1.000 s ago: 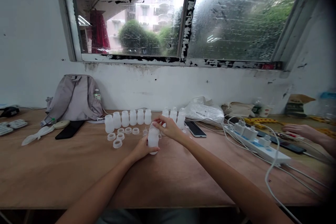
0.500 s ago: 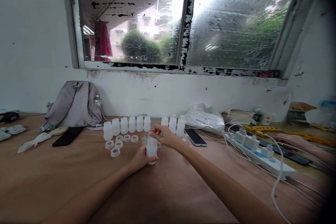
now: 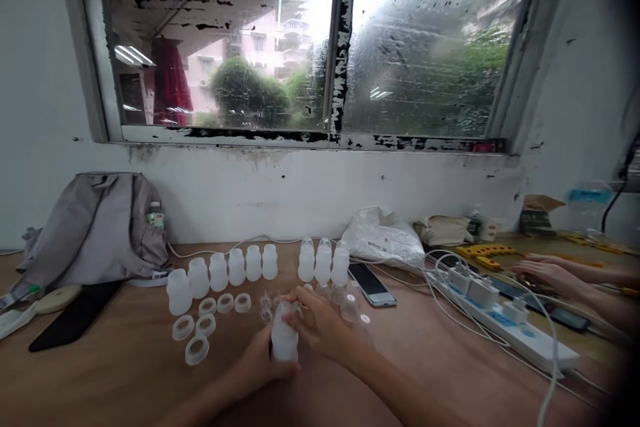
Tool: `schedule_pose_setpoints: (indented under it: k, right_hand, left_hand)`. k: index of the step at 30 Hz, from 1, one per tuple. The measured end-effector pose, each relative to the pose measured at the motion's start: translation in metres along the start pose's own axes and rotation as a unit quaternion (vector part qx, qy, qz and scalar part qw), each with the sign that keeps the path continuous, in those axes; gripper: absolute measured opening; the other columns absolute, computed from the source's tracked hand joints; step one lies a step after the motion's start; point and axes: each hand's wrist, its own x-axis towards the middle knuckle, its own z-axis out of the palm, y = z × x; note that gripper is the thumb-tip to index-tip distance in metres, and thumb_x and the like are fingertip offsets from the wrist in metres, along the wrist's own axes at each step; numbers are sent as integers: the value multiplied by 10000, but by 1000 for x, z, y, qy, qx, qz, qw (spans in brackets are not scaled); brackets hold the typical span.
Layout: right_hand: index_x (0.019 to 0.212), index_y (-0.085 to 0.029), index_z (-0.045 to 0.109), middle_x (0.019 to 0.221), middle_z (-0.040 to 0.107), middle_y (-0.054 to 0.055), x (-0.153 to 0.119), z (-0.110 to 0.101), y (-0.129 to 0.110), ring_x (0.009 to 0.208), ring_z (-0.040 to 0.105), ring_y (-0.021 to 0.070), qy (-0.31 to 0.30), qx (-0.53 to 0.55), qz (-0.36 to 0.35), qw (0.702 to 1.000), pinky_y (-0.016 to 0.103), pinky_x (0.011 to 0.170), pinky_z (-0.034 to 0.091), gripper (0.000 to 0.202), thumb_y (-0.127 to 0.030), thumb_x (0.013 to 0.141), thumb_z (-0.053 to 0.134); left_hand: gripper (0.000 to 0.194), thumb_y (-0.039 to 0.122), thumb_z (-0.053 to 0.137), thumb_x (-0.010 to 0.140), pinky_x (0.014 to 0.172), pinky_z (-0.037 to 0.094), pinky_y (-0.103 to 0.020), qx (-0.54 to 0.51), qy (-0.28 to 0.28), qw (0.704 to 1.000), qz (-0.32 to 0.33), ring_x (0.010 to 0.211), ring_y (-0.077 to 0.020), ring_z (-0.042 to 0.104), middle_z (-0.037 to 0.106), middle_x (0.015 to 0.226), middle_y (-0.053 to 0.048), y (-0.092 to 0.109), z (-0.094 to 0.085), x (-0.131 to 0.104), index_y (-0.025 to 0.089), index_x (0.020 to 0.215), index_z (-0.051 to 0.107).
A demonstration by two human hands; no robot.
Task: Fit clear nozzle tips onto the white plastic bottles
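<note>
My left hand (image 3: 267,355) is wrapped round the lower part of a frosted white bottle (image 3: 285,340), which stands nearly upright. The fingers of my right hand (image 3: 315,320) are closed round the top of that same bottle. Several open frosted bottles (image 3: 219,271) stand in a row behind and to the left, with several white rings (image 3: 197,349) in front of them. Small clear teats (image 3: 266,303) lie just behind the held bottle. Three bottles with clear caps (image 3: 324,261) stand behind my right hand, and clear domed caps (image 3: 349,307) are to its right.
A phone (image 3: 373,284), a plastic bag (image 3: 383,237) and a white power strip (image 3: 505,320) with cables lie to the right. Another person's hands (image 3: 555,275) are at the far right. A grey backpack (image 3: 100,227) and black pouch (image 3: 75,317) are at the left.
The view has shifted closer and lower. My right hand has turned, with its fingers now round the bottle top. A second hand of the other person now shows at the right.
</note>
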Motion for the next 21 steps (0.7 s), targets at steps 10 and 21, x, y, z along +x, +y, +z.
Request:
schedule_pose_setpoints:
  k: [10,21]
  right_hand:
    - [902,-193,565,840,623,25,79,-77,34,806,565,171,137,-60,72,986,291,724,413,233,-348,730,590]
    - [925,-187,547,838,664,65,132,-15,112,932,518,242,48,-340,126,931,394,818,247,209,-313,761,578]
  left_hand:
    - [931,521,722,508,891,388,-344,-211,129,968,-34,1141,-274,430,388,1280,-151,-37,2,7,240,1263,256]
    - [258,257,529,771,790,487,-280,281,93,944,149,925,-183,588,634,992,-48,-22,-33,9,226,1026,523]
